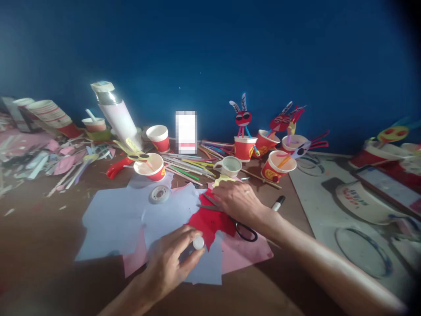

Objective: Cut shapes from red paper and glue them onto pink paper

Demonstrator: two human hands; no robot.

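Observation:
My left hand (169, 252) pinches a small round white piece (198, 242) between thumb and forefinger; it looks like a cap or the end of a tube. Under my right hand (238, 199) lie black-handled scissors (246, 232), their blades spread over a piece of cut red paper (210, 221). That hand's fingers bend down near a yellow paper scrap (223, 180), and their tips are hidden, so I cannot tell whether they hold anything. Light blue sheets (112, 219) and pink paper (248, 254) lie beneath the red piece. A white tape roll (160, 194) rests on the blue paper.
Behind my hands are colored sticks (190, 164), a small white cup (230, 166) and red paper cups (245, 149) with paper figures. A white flask (120, 116) and paper scraps (66, 160) stand left. A marker (278, 203) and a visor (362, 202) lie right.

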